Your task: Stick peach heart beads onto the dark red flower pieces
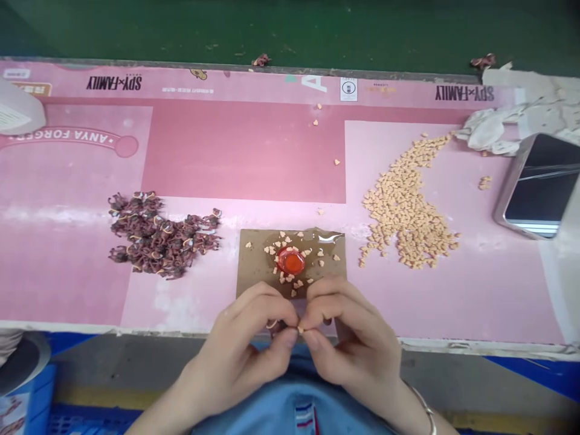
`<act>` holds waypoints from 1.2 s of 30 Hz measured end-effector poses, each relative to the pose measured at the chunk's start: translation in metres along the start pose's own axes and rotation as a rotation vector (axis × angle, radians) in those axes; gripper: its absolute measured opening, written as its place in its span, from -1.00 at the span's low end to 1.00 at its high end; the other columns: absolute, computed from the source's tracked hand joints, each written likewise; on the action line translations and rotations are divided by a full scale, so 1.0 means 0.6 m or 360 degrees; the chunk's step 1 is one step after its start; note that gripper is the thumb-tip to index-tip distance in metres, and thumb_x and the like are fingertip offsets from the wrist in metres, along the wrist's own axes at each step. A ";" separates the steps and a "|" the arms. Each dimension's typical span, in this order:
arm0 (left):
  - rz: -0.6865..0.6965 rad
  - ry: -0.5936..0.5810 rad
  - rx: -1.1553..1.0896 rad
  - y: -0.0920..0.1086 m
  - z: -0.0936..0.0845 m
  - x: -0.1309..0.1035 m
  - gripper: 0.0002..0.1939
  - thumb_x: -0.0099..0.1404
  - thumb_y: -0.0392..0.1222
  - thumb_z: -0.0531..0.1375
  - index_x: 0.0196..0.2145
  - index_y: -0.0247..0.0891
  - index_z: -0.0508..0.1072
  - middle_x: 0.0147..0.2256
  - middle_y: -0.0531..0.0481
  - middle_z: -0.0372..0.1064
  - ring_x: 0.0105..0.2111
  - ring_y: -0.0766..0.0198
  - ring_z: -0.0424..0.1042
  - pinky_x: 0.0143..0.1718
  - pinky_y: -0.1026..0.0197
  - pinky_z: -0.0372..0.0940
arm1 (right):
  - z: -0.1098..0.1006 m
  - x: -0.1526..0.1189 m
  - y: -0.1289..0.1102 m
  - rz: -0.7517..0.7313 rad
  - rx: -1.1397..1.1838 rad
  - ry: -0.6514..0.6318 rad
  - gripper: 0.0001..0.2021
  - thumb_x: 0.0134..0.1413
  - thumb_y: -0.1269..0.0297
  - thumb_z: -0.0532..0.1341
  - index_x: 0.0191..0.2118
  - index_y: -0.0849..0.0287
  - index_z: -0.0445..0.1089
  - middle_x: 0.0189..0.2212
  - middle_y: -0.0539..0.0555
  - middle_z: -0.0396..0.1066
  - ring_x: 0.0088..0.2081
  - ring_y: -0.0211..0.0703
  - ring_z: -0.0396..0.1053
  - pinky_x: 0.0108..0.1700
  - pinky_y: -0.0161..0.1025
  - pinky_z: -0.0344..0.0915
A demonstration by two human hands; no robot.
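Observation:
Near the table's front edge, my left hand [251,338] is closed round a small dark brown figure [273,327], mostly hidden by the fingers. My right hand [351,335] pinches a tiny tan piece [301,330] against it, and the fingertips of both hands meet there. Just beyond the hands lies a brown card [254,275] bearing a small red dish [290,261], wet-looking liquid and several scattered tan pieces. A heap of dark brown figures [165,235] with pale bands lies to the left. To the right spreads a pile of tan pieces [408,211].
A phone [537,184] lies at the right, beside crumpled white paper [493,130]. A white object [20,109] stands at the left edge. Beyond the pink printed table mat [244,151] runs a green surface [290,30] with a brown figure [261,60] at its near edge.

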State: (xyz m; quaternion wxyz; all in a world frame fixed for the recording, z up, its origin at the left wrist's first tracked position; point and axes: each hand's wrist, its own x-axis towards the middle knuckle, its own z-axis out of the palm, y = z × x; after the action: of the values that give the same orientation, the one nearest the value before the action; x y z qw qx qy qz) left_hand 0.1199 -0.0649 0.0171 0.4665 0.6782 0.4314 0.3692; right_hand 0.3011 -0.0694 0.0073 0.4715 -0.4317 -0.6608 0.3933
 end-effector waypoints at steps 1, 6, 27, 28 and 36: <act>0.0004 0.0019 -0.0006 -0.001 0.004 -0.002 -0.84 0.39 -0.41 0.20 -0.25 -0.14 0.44 -0.39 0.04 0.46 -0.42 0.28 0.51 -0.39 0.36 0.40 | 0.005 -0.002 0.001 0.0004 -0.0011 0.0018 -0.89 0.32 0.46 0.26 -0.24 0.11 0.43 -0.35 -0.01 0.45 -0.36 -0.26 0.47 -0.37 -0.37 0.47; 0.0095 0.0144 0.0119 -0.010 0.012 -0.009 -0.80 0.36 -0.44 0.17 -0.29 -0.13 0.36 -0.44 0.08 0.39 -0.45 0.30 0.48 -0.41 0.38 0.36 | 0.013 -0.014 0.004 -0.0052 -0.0087 0.0112 -0.90 0.34 0.47 0.28 -0.20 0.11 0.45 -0.35 -0.04 0.44 -0.32 -0.31 0.48 -0.29 -0.41 0.50; 0.0361 0.0454 0.0358 -0.020 0.030 -0.010 -0.78 0.27 -0.51 0.16 -0.30 -0.19 0.37 -0.49 0.05 0.44 -0.54 0.34 0.41 -0.45 0.35 0.44 | 0.015 -0.021 0.005 -0.0142 -0.0376 0.0061 -0.91 0.42 0.46 0.23 -0.09 0.17 0.47 -0.29 0.04 0.50 -0.28 -0.30 0.51 -0.24 -0.39 0.51; 0.0360 0.0458 0.0355 -0.020 0.029 -0.011 -0.79 0.27 -0.51 0.16 -0.30 -0.19 0.37 -0.49 0.05 0.44 -0.55 0.34 0.40 -0.45 0.35 0.44 | 0.015 -0.021 0.007 -0.0128 -0.0373 0.0054 -0.92 0.41 0.46 0.24 -0.11 0.17 0.47 -0.29 0.04 0.51 -0.28 -0.30 0.51 -0.24 -0.40 0.51; 0.0277 0.0351 0.0250 -0.017 0.023 -0.011 -0.79 0.26 -0.50 0.14 -0.31 -0.19 0.36 -0.50 0.06 0.41 -0.53 0.35 0.42 -0.50 0.39 0.38 | 0.016 -0.014 0.008 -0.0159 -0.0339 0.0026 -0.91 0.38 0.45 0.27 -0.20 0.14 0.43 -0.36 -0.01 0.46 -0.34 -0.31 0.48 -0.29 -0.38 0.50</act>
State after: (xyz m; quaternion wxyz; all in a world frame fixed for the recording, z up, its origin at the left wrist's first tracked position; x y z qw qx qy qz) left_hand 0.1274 -0.0730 0.0026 0.3281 0.7027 0.4472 0.4457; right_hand 0.2945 -0.0768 -0.0015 0.4473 -0.4490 -0.7157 0.2935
